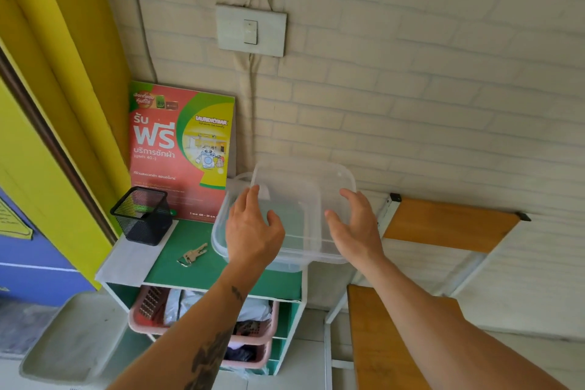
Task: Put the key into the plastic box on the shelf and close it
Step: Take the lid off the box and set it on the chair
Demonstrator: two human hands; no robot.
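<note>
Two hands: the left hand (253, 228) and right hand (354, 228) were spread wide over the plastic box, fingers open, gripping nothing.
Left hand: lay over the box's left part, with a tattooed forearm behind it.
Right hand: hovered at the lid's right side, palm turned inward; whether it touched the lid could not be told.
Key: the key (193, 255) lay flat on the shelf's green top, left of the box and apart from both hands, on a small ring.
Plastic box: the clear plastic box (221, 231) sat on the right end of the shelf (202, 266).
Lid: its clear lid (304, 180) sat shifted to the right, overhanging the shelf edge.
Mesh holder: a black mesh holder (142, 215) stood at the shelf's left rear.
Poster: a red and green poster (180, 149) leaned on the brick wall behind.
</note>
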